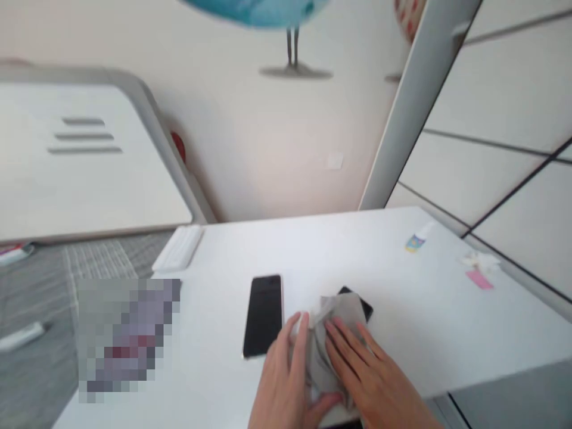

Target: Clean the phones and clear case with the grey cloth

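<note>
A grey cloth [328,330] lies crumpled on the white table [313,250], covering most of a black phone [364,305] whose far corner sticks out. My left hand [286,381] curls round the cloth's near left side, with the thumb under its edge. My right hand [370,372] lies flat on the cloth with fingers stretched out, pressing it down. A second black phone [263,316] lies face up just left of my left hand, untouched.
A small spray bottle [417,238] lies at the table's far right. A white crumpled scrap and a pink slip [479,268] sit near the right edge. A white keyboard-like slab [179,247] rests at the far left corner. A blurred patch covers the left front.
</note>
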`<state>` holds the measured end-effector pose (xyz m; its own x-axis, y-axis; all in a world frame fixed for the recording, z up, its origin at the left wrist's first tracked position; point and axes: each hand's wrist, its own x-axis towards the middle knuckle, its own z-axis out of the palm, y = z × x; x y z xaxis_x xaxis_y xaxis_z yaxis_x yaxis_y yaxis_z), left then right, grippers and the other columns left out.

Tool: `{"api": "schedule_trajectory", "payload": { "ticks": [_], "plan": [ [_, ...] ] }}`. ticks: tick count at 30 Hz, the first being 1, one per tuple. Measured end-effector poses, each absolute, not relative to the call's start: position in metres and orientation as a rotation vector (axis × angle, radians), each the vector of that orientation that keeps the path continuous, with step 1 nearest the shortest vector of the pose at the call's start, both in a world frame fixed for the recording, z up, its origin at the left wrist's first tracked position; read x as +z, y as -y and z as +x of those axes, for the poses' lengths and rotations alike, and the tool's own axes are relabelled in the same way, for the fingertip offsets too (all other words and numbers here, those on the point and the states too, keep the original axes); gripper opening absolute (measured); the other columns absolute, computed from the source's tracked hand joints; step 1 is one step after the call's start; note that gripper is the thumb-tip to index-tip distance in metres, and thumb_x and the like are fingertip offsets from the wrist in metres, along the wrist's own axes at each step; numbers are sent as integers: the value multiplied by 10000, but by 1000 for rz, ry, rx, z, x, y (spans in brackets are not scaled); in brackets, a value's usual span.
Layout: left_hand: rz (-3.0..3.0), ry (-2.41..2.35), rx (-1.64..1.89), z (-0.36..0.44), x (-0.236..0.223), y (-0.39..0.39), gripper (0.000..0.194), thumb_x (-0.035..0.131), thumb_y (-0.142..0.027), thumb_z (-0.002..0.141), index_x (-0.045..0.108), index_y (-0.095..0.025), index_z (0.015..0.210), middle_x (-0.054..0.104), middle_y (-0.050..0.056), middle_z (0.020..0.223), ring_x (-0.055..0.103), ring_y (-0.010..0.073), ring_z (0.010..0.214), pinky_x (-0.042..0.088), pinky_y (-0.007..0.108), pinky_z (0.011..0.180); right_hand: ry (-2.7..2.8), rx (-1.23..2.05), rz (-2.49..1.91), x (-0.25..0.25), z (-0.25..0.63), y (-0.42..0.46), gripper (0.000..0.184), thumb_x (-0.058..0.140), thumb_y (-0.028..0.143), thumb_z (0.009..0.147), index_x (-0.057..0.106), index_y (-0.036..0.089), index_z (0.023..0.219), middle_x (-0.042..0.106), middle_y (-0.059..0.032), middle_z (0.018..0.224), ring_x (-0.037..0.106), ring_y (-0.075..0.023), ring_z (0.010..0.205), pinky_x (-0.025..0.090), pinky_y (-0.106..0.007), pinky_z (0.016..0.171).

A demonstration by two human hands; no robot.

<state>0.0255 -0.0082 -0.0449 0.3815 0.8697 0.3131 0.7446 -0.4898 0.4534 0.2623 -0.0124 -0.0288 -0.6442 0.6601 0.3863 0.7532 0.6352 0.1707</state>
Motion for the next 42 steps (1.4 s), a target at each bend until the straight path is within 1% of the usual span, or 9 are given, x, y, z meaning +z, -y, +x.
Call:
{"api": "schedule_trajectory", "payload": {
  "ticks": [3, 9, 15, 19, 24, 28, 32, 37, 42],
  "plan": [
    [2314, -1454, 687, 29, -26, 14, 1320, 925, -201, 754, 1, -290, 1692, 398, 235, 1642, 460, 421, 1500, 516, 596, 1139, 2682, -73, -1205, -13, 257, 21, 1100, 352, 953, 872, 425, 144, 1614, 438, -162, 1654, 440, -364, 1520, 424, -576, 1209],
    [2270, -1430, 659, 28, -21, 11, 1226, 902, -284, 801, 64, -297, 1695, 370, 211, 1656, 453, 407, 1502, 522, 582, 1135, 2660, 3, -1264, -6, 257, 15, 1208, 371, 976, 838, 360, 67, 1634, 364, -227, 1674, 354, -374, 1567, 346, -565, 1250],
    [2311, -1432, 688, 27, -25, 12, 1209, 901, -359, 801, 93, -271, 1696, 419, 219, 1630, 508, 413, 1460, 557, 585, 1098, 2532, -105, -1471, -10, 266, 3, 1106, 404, 912, 903, 340, 93, 1643, 392, -210, 1667, 407, -415, 1528, 305, -680, 1226],
    [2331, -1435, 692, 27, -25, 10, 1283, 935, -264, 743, 79, -246, 1698, 436, 237, 1614, 524, 421, 1446, 571, 579, 1082, 2739, 63, -1140, -10, 260, 4, 1141, 392, 944, 883, 306, 114, 1660, 344, -125, 1704, 349, -331, 1570, 280, -528, 1287],
    [2332, -1443, 717, 29, -24, 11, 1318, 944, -211, 711, 68, -236, 1697, 425, 250, 1613, 513, 430, 1455, 561, 591, 1090, 2582, 24, -1385, -8, 255, 1, 1089, 403, 912, 908, 330, 120, 1652, 348, -162, 1694, 327, -385, 1574, 211, -643, 1280],
    [2305, -1435, 722, 29, -22, 12, 1464, 919, 1, 566, 22, -233, 1699, 368, 258, 1655, 462, 439, 1494, 540, 573, 1122, 2761, 225, -1073, -8, 255, 0, 1073, 357, 909, 926, 244, 155, 1681, 314, -93, 1720, 304, -285, 1596, 230, -522, 1312],
    [2294, -1448, 744, 29, -22, 12, 1279, 920, -179, 720, 93, -216, 1694, 374, 251, 1648, 481, 415, 1483, 556, 561, 1106, 2578, -11, -1422, -7, 260, -3, 964, 330, 847, 981, 348, 146, 1644, 375, -144, 1684, 343, -357, 1572, 116, -663, 1294],
    [2368, -1434, 765, 28, -22, 12, 1212, 736, 8, 715, 50, -164, 1699, 316, 270, 1675, 417, 414, 1524, 547, 558, 1112, 2803, 110, -1005, -1, 248, 3, 988, 263, 880, 966, 320, 173, 1654, 327, -38, 1717, 258, -220, 1612, 68, -474, 1345],
    [2413, -1449, 722, 30, -19, 11, 1215, 897, -291, 797, 90, -192, 1701, 356, 258, 1668, 459, 416, 1494, 552, 558, 1098, 2649, -16, -1306, -5, 257, -10, 921, 353, 815, 1005, 329, 152, 1645, 389, -85, 1686, 319, -290, 1585, 54, -579, 1317]
  ]
}}
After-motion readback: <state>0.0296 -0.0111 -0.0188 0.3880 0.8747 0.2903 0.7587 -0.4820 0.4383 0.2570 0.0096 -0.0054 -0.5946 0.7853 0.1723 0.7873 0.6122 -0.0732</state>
